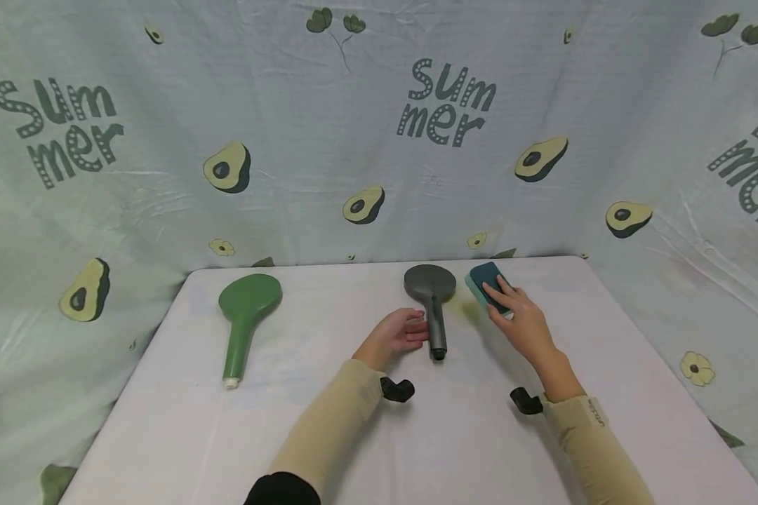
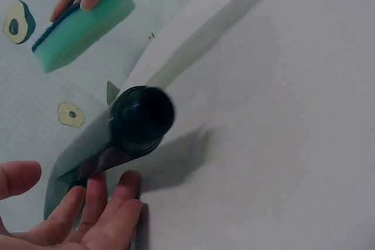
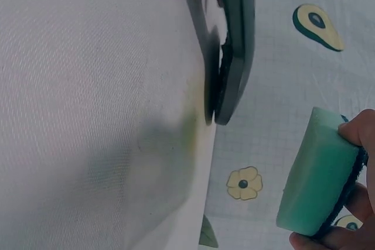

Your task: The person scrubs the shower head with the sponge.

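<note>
A dark grey shower head [image 1: 430,283] lies near the far edge of the table, its handle toward the near side. Close against its handle is my left hand [image 1: 399,335]; in the left wrist view the fingers [image 2: 120,221] reach under the handle [image 2: 96,136], while the thumb stands apart. My right hand [image 1: 526,324] pinches a sponge [image 3: 319,174], teal foam with a dark blue scouring side, above the table to the right of the shower head. Farther left lies a green shower head [image 1: 250,298], touched by neither hand.
The table [image 1: 183,428] has a white cover with a yellowish stain [image 1: 469,308] beside the grey shower head. A curtain [image 1: 303,112] printed with avocados and lettering hangs behind and at both sides. Black wrist mounts [image 1: 396,390] stick out from the sleeves.
</note>
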The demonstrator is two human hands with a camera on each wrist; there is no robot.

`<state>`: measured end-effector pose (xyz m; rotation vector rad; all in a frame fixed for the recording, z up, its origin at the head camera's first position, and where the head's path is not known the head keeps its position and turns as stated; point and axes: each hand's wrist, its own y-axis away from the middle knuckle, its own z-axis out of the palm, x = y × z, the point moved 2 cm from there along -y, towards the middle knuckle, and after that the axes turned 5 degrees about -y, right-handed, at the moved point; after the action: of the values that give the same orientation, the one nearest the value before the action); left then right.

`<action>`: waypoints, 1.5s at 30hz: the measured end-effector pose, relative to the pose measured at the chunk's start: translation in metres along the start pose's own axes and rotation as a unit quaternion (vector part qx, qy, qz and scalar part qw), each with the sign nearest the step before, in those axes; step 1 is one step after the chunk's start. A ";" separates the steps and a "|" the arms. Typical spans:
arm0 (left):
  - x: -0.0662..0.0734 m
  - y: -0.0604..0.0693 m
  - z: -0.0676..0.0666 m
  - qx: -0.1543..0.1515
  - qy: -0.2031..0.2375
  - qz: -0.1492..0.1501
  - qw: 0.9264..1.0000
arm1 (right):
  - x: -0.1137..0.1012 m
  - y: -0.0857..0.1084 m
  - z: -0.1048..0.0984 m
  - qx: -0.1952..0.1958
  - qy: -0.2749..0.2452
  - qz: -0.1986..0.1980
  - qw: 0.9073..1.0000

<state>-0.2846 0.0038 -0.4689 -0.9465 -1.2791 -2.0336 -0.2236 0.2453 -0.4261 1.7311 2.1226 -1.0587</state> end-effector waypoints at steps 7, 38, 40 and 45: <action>0.001 0.002 -0.004 0.026 0.012 0.011 1.000 | -0.001 -0.001 0.000 -0.001 -0.001 -0.006 1.000; 0.009 0.044 -0.073 -0.068 -0.160 0.103 0.979 | -0.017 -0.016 0.009 -0.035 -0.016 -0.009 0.999; 0.009 0.052 -0.078 -0.078 -0.169 0.109 0.976 | -0.020 -0.017 0.011 -0.041 -0.020 -0.003 0.999; 0.010 0.069 -0.090 -0.106 -0.185 0.132 0.968 | -0.027 -0.017 0.018 -0.045 -0.030 -0.004 0.999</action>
<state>-0.2627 -0.1063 -0.4516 -1.5674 -1.0539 -1.8641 -0.2360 0.2122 -0.4172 1.6317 2.1091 -0.9875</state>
